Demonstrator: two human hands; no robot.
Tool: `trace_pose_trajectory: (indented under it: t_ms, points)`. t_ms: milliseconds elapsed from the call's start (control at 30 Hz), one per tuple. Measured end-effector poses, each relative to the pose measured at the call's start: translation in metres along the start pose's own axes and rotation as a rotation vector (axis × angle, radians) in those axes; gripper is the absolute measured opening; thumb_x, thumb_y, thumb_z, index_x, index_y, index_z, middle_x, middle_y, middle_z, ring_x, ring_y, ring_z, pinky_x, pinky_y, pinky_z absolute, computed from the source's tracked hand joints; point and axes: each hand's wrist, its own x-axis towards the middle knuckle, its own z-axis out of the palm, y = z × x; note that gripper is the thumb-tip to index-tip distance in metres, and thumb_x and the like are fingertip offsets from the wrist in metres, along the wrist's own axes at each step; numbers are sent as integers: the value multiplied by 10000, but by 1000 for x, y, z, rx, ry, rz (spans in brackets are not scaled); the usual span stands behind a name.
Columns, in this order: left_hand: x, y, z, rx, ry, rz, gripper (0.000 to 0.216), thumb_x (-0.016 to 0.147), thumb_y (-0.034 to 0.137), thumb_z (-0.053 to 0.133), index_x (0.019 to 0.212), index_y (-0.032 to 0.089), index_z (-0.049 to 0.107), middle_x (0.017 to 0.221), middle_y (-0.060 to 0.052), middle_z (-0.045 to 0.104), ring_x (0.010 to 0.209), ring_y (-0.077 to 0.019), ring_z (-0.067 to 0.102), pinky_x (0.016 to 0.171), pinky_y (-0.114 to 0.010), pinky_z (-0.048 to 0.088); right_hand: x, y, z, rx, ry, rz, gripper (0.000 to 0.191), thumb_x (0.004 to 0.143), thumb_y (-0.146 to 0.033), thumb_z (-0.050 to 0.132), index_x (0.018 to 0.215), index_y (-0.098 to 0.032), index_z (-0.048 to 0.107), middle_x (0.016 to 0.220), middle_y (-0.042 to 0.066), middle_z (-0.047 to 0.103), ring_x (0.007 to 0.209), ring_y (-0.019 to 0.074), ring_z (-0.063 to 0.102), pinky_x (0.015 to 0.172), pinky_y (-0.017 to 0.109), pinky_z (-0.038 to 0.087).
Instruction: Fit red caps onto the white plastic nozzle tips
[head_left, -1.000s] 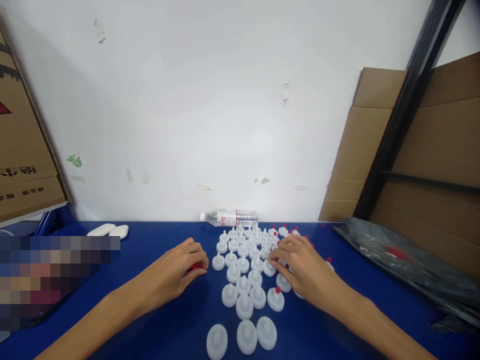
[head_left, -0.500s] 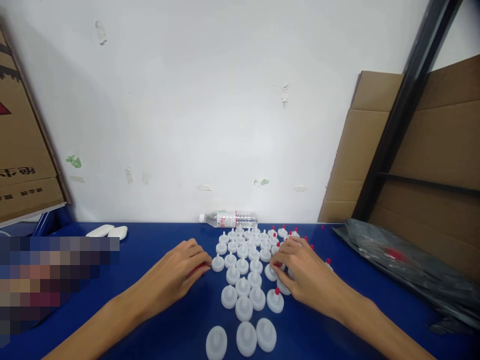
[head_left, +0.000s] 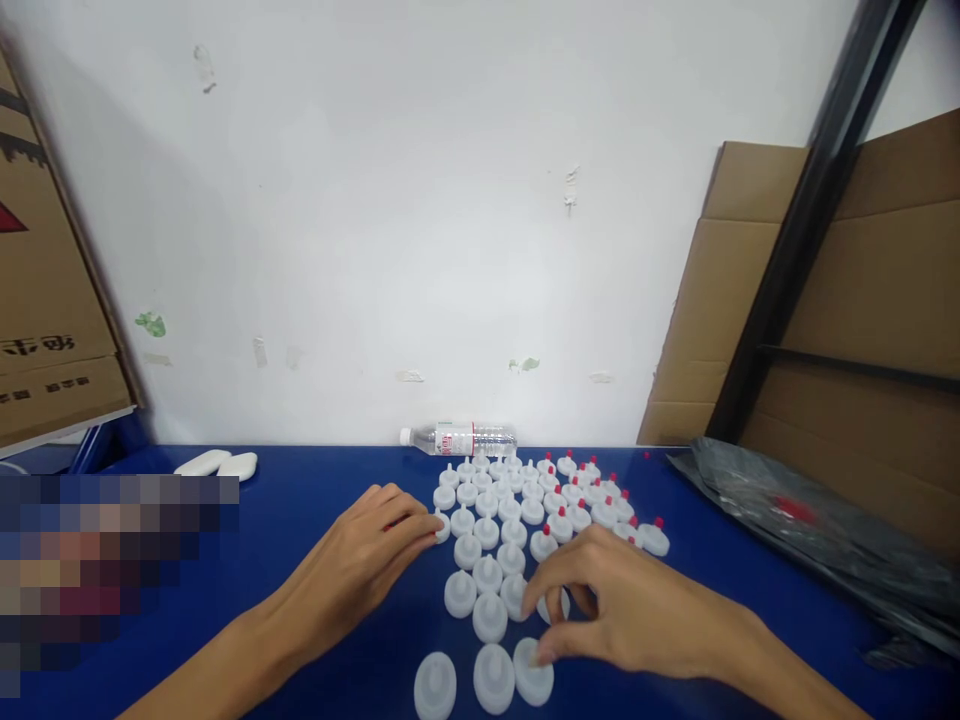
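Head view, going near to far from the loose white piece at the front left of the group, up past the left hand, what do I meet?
Front-left white piece → left hand → clear bottle lying on its side → white wall.

Bright, diffuse light over white wall (head_left: 390, 220); soft grey shadow at left beside cardboard box (head_left: 52, 250). Blue desk (head_left: 285, 510) darker, shading deeper toward lower edge. Small highlights on clear bottle (head_left: 457, 439); dull glare on grey plastic bag (head_left: 840, 540). White nozzled caps (head_left: 490, 617) pale, fine relief softened, farther ones least distinct. Wide-angle distortion: black post (head_left: 799, 220) slants strongly near right edge. Coarse pixel mosaic (head_left: 82, 550) obscures lower left. Light direction uncertain.
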Motion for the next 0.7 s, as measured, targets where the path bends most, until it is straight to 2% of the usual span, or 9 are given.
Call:
trace_pose_trajectory:
  t_ms: [133, 267, 333, 400, 467, 533, 600, 700]
  points:
    - [-1, 5, 3, -9, 45, 20, 180, 1092, 174, 491, 1217, 247, 598, 1032, -29, 694, 916, -195, 596, 809, -349, 435, 1, -1, 6, 36, -60, -42, 256, 785, -359, 911, 1021, -341, 815, 843, -89, 783, 687, 113, 661, 632, 197, 448]
    - [-2, 10, 3, -26, 85, 39, 222, 1067, 127, 527, 1239, 252, 592, 1045, -32, 700, 928, -189, 600, 824, -334, 463, 2, -5, 3, 52, -70, -94, 101, 845, -277, 866, 919, -305, 805, 872, -81, 762, 696, 95, 630, 653, 181, 450]
    - [-2, 14, 4, -36, 118, 40, 267, 1055, 93, 530, 1257, 256, 590, 1060, -38, 698, 936, -186, 598, 821, -329, 470, 1, -7, 0, 89, 1, -92, 51, 905, -305, 812, 935, -298, 771, 931, -71, 754, 755, 103, 645, 687, 184, 473]
    - [-2, 19, 5, -46, 151, 37, 278, 1055, 84, 521, 1257, 259, 596, 1067, -44, 698, 929, -186, 598, 810, -334, 469, 0, -7, -2, 107, 129, -34, 73, 993, -371, 701, 1015, -304, 719, 1022, -52, 749, 803, 118, 658, 707, 204, 496]
    - [-3, 24, 7, -53, 167, 30, 249, 1062, 107, 521, 1234, 262, 612, 1060, -43, 705, 912, -187, 605, 806, -345, 463, 1, -5, 0, 94, 219, 32, 138, 1063, -405, 570, 1106, -309, 660, 1037, -34, 744, 785, 132, 659, 687, 228, 512]
    - [-2, 29, 9, -62, 173, 27, 211, 1066, 135, 531, 1210, 256, 629, 1037, -33, 720, 897, -182, 619, 827, -353, 462, 3, -2, 7, 63, 250, 47, 158, 1086, -393, 509, 1138, -304, 628, 999, -24, 741, 732, 140, 654, 666, 248, 522]
    - [0, 35, 10, -80, 200, 52, 191, 1066, 138, 540, 1195, 234, 643, 1008, -25, 736, 889, -173, 631, 847, -346, 464, 7, 1, 17, 23, 292, -13, 121, 1076, -342, 529, 1122, -288, 627, 1022, -8, 738, 777, 154, 679, 709, 269, 542]
    - [3, 42, 10, -109, 261, 114, 198, 1053, 94, 550, 1196, 185, 654, 978, -30, 737, 862, -163, 621, 829, -333, 457, 11, 2, 32, -71, 413, -191, 103, 1055, -238, 557, 1116, -253, 639, 1152, 39, 718, 1018, 199, 690, 880, 313, 551]
